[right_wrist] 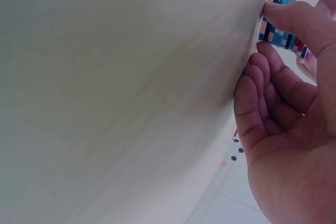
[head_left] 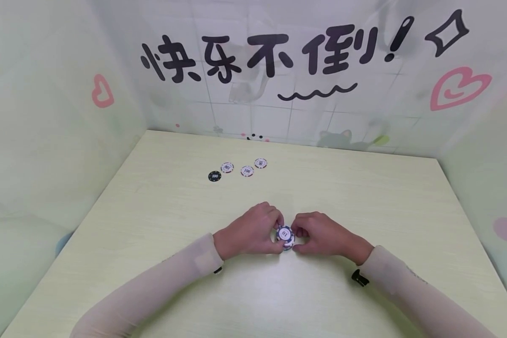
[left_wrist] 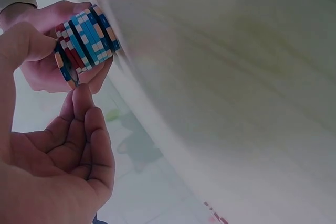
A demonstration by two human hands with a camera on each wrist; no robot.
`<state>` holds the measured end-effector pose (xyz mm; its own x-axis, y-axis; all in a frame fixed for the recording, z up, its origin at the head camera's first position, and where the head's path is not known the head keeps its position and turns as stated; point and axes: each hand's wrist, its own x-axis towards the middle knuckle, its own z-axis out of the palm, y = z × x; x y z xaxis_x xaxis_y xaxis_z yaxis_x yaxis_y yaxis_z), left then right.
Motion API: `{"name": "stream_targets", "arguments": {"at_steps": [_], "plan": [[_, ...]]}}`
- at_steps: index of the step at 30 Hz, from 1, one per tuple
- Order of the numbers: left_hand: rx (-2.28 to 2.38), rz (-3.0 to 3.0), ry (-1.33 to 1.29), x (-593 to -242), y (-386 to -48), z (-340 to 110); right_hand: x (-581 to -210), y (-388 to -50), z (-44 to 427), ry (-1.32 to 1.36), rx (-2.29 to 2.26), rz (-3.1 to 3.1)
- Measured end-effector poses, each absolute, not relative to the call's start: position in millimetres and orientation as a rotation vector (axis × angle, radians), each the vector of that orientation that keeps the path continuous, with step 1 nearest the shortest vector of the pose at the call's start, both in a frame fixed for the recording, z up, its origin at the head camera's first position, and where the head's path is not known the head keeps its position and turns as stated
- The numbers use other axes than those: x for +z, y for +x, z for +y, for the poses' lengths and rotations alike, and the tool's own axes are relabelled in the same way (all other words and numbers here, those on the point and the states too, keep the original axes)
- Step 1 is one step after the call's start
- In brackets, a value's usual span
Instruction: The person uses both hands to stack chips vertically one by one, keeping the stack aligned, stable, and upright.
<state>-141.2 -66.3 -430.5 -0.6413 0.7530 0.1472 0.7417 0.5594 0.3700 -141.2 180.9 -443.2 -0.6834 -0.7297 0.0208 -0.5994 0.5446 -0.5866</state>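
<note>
A short stack of poker chips (left_wrist: 90, 36) with blue, red, white and pale orange edges stands on the table between both hands. My left hand (head_left: 252, 233) pinches a blue-rimmed poker chip (head_left: 285, 233), marked 10, between thumb and fingertip at the top of the stack. In the left wrist view that chip (left_wrist: 64, 65) is tilted, one edge lifted off the chips below. My right hand (head_left: 326, 234) grips the stack's sides low down, thumb and index finger on opposite sides, as the right wrist view shows. The thumb there covers part of the stack (right_wrist: 286, 39).
Farther back on the pale wooden table (head_left: 169, 211) lie a black chip (head_left: 214, 176) marked 100 and several white chips (head_left: 247, 171). A printed curtain (head_left: 253, 112) hangs behind the table, with others on both sides.
</note>
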Motion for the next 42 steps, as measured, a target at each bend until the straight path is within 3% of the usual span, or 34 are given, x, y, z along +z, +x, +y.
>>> {"name": "stream_targets", "arguments": {"at_steps": [21,42], "plan": [[0.595,2.766,1.413,-432,-138,-65,-444,-142,181,-1.116,-0.845,2.545],[0.625,2.789,1.236,-420,-154,-78,-446,-142,182,-1.111,-0.845,2.555]]}}
